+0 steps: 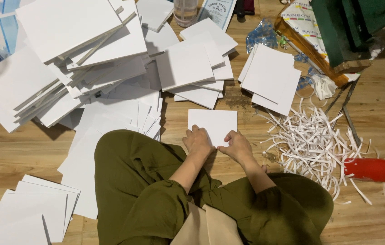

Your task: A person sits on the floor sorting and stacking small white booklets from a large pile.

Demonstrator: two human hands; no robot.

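A wooden floor of pale planks carries everything here, and much of it is buried: tumbled heaps of white boards cover the upper left, running off the top and left edges, and another stack of white sheets is cut by the bottom edge. The person's olive-green trousers hide the floor and the boards' edges beneath the knees. At the top a clear bottle is cropped, and a green machine at the upper right is only partly seen. A single white square sheet lies flat on the floor directly ahead of the knees, its edges roughly parallel to the picture's edges, slightly wider than deep, so its long axis runs left to right. The left hand rests curled on its near left edge, fingers bent and pressing down; the right hand sits at the near right corner, fingers folded, seemingly pinching the edge, though the grip itself is hidden. A tangle of white paper strips lies just right.
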